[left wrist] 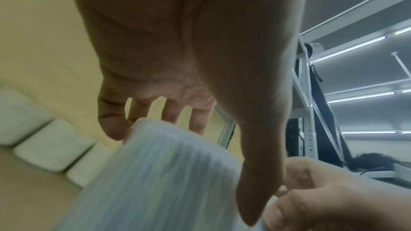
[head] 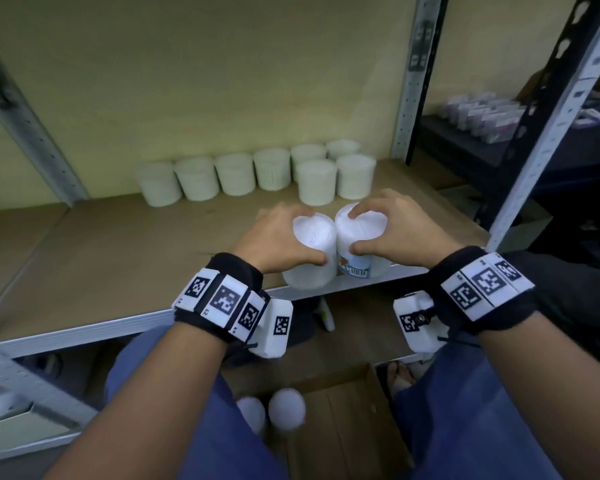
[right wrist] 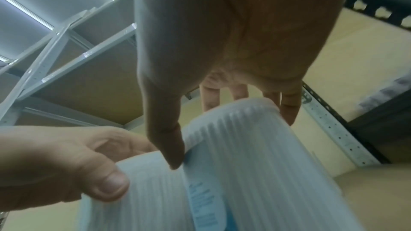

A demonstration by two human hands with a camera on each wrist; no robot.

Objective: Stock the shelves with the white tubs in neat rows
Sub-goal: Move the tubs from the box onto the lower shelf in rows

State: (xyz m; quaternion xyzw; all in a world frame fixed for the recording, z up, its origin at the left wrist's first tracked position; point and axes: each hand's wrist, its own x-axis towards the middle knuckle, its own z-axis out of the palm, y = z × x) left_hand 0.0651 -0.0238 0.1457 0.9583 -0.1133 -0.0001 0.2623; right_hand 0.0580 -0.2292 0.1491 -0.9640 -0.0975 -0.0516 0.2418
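Observation:
Two white ribbed tubs are held side by side at the front edge of the wooden shelf [head: 118, 258]. My left hand [head: 278, 237] grips the left tub [head: 312, 244] from above, thumb on its near side, fingers over the far rim. My right hand [head: 392, 223] grips the right tub [head: 359, 233], which shows a blue label with a barcode. The left wrist view shows the left tub [left wrist: 160, 173] under my left hand's fingers [left wrist: 113, 126]. The right tub [right wrist: 255, 155] fills the right wrist view. Several white tubs [head: 257, 174] stand in rows at the back of the shelf.
A grey metal upright [head: 413, 81] bounds the shelf on the right, another [head: 25, 126] on the left. Beyond stands a dark rack with small boxes [head: 482, 112]. Below, between my knees, a cardboard box [head: 343, 417] holds two more white tubs [head: 286, 408].

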